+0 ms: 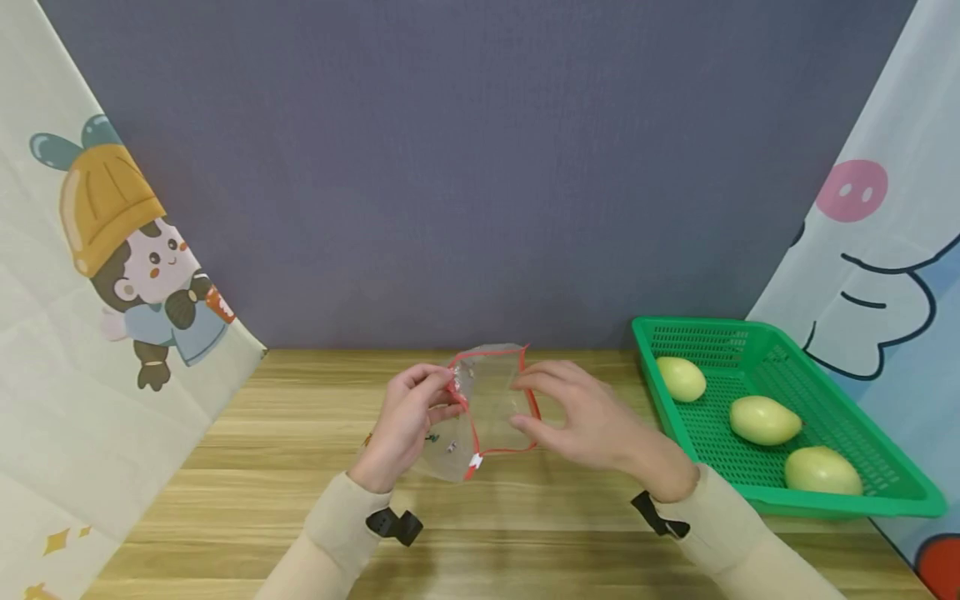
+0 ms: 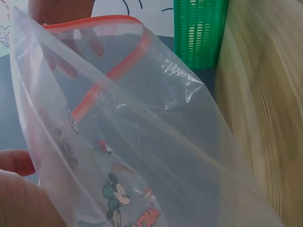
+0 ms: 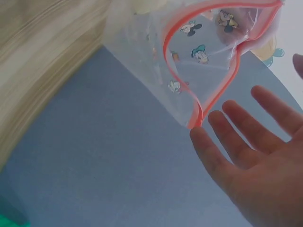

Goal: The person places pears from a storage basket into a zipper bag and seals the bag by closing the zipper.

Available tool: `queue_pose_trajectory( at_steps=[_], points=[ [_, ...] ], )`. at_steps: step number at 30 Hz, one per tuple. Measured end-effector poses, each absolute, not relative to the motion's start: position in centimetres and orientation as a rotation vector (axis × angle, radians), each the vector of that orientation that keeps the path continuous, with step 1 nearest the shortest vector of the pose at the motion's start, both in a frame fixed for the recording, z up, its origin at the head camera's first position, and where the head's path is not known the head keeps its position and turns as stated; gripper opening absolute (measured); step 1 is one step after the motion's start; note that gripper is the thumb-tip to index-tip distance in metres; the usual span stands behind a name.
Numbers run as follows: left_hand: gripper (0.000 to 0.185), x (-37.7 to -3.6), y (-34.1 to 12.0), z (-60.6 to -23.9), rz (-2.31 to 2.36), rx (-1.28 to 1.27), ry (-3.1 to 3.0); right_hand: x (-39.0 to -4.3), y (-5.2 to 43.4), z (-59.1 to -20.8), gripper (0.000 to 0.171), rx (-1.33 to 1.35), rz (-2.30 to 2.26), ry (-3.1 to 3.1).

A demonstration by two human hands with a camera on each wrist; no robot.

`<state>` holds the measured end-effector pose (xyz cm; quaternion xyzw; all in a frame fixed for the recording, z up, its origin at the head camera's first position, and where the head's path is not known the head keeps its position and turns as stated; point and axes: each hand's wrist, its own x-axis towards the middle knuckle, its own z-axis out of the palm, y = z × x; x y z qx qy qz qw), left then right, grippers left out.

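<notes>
clear bag (image 1: 498, 400) | left fingers (image 1: 429, 388): pinching its left side | right fingers (image 3: 251, 125): spread at its right side

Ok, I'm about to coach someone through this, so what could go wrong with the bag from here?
The clear plastic bag looks thin and creased, and only the left hand plainly grips it, so its open mouth may fold shut. The right hand has its fingers extended near the red rim, so that side could slip away. The right sleeve appears close to the green basket in the head view and might bump it.
</notes>
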<state>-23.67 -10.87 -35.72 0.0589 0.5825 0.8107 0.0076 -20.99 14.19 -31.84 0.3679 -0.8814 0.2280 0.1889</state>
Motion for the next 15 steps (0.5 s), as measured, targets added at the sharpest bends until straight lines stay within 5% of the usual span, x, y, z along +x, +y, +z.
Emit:
queue_pose_trajectory(
  at_steps=[15],
  points=[
    [0.016,-23.8,-10.9,-35.9,2.545,0.19,1.794,-21.0,15.4,-31.6,0.059,0.967,0.526,-2.625]
  ],
)
